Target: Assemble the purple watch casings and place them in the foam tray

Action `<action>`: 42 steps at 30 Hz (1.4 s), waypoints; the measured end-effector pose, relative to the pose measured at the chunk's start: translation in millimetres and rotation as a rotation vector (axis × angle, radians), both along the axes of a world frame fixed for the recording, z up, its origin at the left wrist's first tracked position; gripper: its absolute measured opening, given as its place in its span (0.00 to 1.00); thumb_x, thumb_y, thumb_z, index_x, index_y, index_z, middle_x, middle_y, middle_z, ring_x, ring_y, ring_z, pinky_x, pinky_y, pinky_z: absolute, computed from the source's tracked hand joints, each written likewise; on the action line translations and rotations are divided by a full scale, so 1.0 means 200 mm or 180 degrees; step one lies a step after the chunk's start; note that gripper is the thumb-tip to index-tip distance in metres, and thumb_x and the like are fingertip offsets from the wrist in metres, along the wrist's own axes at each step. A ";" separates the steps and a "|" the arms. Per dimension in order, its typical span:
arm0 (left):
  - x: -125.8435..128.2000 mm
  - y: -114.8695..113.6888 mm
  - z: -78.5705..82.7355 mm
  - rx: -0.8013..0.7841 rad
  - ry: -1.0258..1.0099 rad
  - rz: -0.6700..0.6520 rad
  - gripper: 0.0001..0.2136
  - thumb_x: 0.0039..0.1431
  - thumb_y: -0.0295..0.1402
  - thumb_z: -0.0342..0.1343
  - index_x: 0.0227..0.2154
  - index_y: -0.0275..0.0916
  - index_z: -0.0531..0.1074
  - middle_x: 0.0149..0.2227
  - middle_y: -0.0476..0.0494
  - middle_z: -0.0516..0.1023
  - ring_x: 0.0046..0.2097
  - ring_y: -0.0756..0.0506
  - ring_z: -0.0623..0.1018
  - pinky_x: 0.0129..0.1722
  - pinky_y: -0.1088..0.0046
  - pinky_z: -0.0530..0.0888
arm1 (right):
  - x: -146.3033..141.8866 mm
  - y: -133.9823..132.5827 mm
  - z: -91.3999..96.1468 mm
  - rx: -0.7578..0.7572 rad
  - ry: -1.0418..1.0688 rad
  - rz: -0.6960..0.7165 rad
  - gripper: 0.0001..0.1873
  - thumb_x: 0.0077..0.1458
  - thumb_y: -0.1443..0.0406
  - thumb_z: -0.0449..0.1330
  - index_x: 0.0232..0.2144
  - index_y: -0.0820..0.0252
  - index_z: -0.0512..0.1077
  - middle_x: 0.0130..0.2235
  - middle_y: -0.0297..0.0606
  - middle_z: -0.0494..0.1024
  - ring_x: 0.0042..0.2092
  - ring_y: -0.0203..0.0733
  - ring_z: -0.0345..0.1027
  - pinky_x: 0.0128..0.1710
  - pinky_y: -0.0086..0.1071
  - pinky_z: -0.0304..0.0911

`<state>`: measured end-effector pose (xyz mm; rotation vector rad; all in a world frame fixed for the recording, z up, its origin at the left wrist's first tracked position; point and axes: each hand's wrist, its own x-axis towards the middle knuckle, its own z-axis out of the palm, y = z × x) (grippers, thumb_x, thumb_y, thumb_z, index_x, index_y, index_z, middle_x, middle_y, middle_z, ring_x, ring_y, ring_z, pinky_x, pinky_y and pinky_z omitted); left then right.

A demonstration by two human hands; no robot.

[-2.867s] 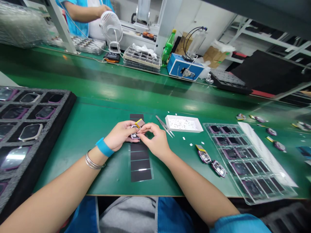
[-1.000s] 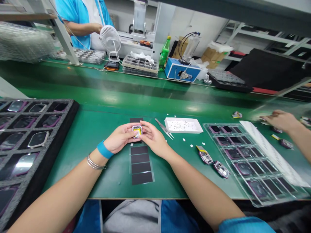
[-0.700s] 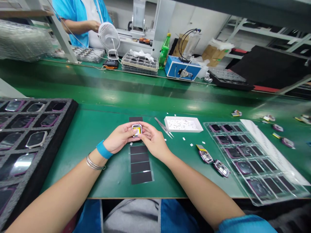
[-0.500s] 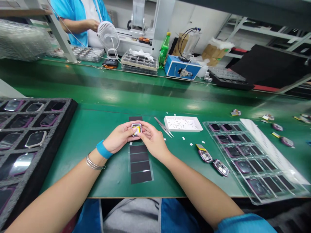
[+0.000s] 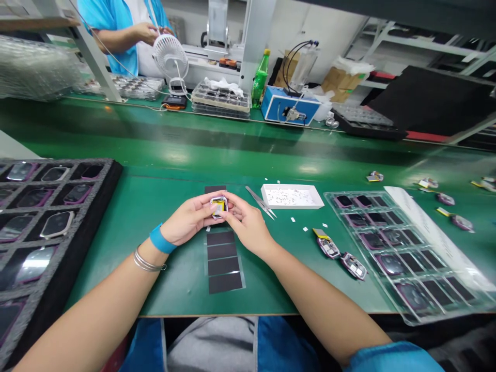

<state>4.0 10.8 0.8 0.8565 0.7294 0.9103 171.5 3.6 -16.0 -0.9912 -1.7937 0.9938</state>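
Note:
A small watch case point(image 5: 219, 206) with a yellow battery inside is held between both hands above a strip of black adhesive pads point(image 5: 222, 257). My left hand point(image 5: 188, 222) grips the case from the left, fingers closed around it. My right hand point(image 5: 248, 226) pinches its right side, a fingertip pressing on the yellow part. A blue band and metal bangles sit on my left wrist.
Tweezers point(image 5: 262, 202) and a white parts tray point(image 5: 292, 196) lie just right of my hands. Two open watch cases point(image 5: 341, 253) lie beside a clear blister tray point(image 5: 395, 253). A black foam tray point(image 5: 46, 217) of watch parts stands left. A person in blue handles a white fan point(image 5: 169, 51) across the conveyor.
The yellow battery, lifted out of the case earlier, now lies inside it. A co-worker's hand that reached in at the right is gone. My hands have barely moved.

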 end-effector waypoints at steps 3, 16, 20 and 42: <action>0.00 0.00 0.00 0.0030 0.0080 0.0035 0.20 0.50 0.29 0.62 0.48 0.38 0.72 0.44 0.40 0.77 0.43 0.45 0.78 0.45 0.70 0.75 | 0.01 0.00 0.01 0.0053 -0.0060 0.0045 0.22 0.59 0.66 0.54 0.55 0.53 0.63 0.43 0.36 0.75 0.42 0.37 0.72 0.45 0.32 0.69; 0.03 -0.01 -0.01 0.0179 0.0205 0.0203 0.21 0.45 0.32 0.66 0.45 0.35 0.73 0.40 0.38 0.79 0.40 0.43 0.79 0.40 0.70 0.76 | -0.03 -0.01 -0.02 0.0063 0.0167 -0.0081 0.21 0.56 0.68 0.55 0.53 0.52 0.65 0.46 0.36 0.75 0.45 0.38 0.72 0.46 0.34 0.70; -0.01 0.03 0.00 0.0179 0.0141 0.0442 0.21 0.47 0.29 0.64 0.47 0.35 0.71 0.42 0.38 0.78 0.40 0.43 0.79 0.41 0.69 0.76 | -0.03 0.01 -0.02 0.0386 0.0020 -0.0362 0.26 0.55 0.65 0.58 0.56 0.54 0.59 0.51 0.43 0.71 0.49 0.41 0.69 0.48 0.38 0.67; -0.18 0.13 -0.02 0.0053 -0.0132 0.1565 0.21 0.52 0.21 0.54 0.51 0.35 0.66 0.43 0.38 0.76 0.41 0.47 0.78 0.48 0.65 0.72 | 0.09 0.16 0.00 0.0746 -0.0397 -0.0919 0.11 0.58 0.63 0.51 0.44 0.59 0.65 0.37 0.41 0.74 0.39 0.42 0.70 0.39 0.37 0.67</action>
